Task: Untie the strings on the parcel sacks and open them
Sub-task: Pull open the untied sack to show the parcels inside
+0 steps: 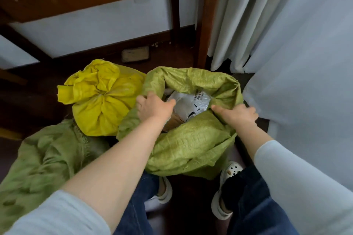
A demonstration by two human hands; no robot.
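the green woven sack (191,145) stands on the dark floor (187,206) right in front of the person, between their feet and the wooden table leg (208,25), and its mouth is pulled wide open. the left hand (152,108) grips the left side of the rim: its fingers are curled over the edge with the tips tucked out of sight in the fabric, and the thumb lies along the inner side, pointing at the opening. the right hand (236,115) holds the near right part of the rim, its fingers close together and folded over a bunched fold of cloth, the thumb stretched left along the edge.

inside the sack lies a white plastic mailer (188,104) with a printed label, and a piece of brown cardboard (172,122) shows just below it, near the left wrist.

a yellow sack (103,101) sits just to the left, touching the open one; its neck is gathered shut in the middle, though i cannot tell what binds it. a second green sack (44,158) slumps at the lower left, partly under the yellow one. pale curtains (248,15) hang at the right. white clogs (229,173) and blue jeans (254,206) show at the bottom.
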